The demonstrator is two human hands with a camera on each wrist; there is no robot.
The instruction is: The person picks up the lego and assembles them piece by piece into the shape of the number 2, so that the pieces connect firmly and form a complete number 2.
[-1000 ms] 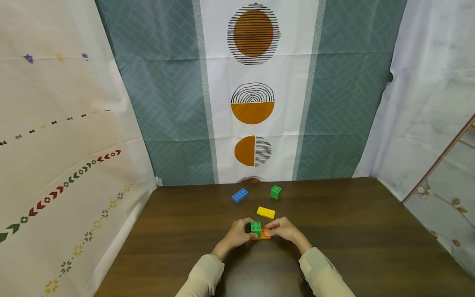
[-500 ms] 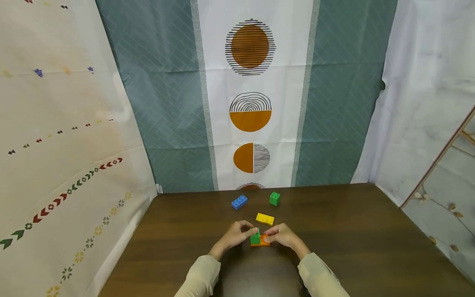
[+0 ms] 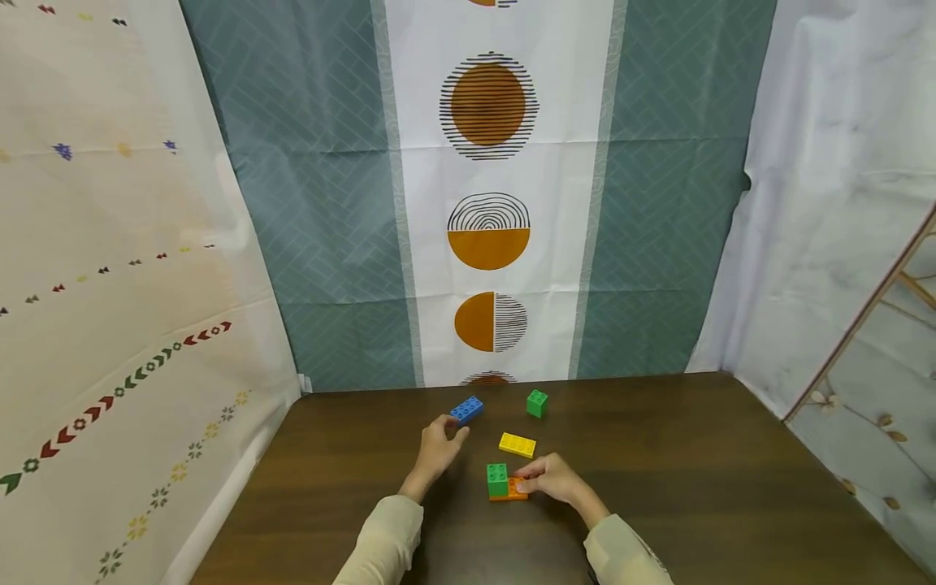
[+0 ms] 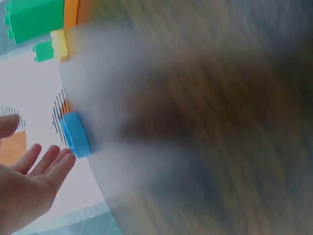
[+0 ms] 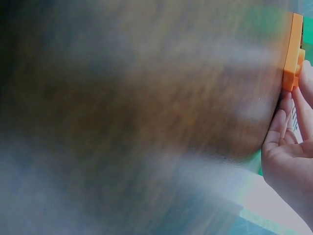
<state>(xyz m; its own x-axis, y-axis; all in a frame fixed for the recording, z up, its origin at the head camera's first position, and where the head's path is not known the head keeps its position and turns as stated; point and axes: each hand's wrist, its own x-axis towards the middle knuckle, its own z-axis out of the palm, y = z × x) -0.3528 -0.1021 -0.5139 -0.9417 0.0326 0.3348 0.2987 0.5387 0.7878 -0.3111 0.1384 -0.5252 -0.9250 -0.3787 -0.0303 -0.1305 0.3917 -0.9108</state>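
My left hand (image 3: 435, 452) reaches forward to the blue toy brick (image 3: 468, 410), fingertips right at its near left end. In the left wrist view the fingers (image 4: 59, 169) are extended beside the blue brick, with the thumb spread away from them. My right hand (image 3: 559, 479) pinches the right end of a flat orange brick (image 3: 513, 485) on the table. A taller green brick (image 3: 497, 479) sits upright on the orange one's left half. The right wrist view has the thumb (image 5: 306, 81) against the orange brick's studded side.
A flat yellow brick (image 3: 517, 445) lies just behind the orange one. Farther back stands another green brick (image 3: 537, 404), right of the blue one. The dark wooden table (image 3: 643, 455) ends at a hanging patterned cloth (image 3: 336, 341); more cloth hangs at both sides.
My left hand has let go of the green brick on the orange one and moved forward and left to the blue brick. The right hand keeps its hold. The head view has tilted up slightly.
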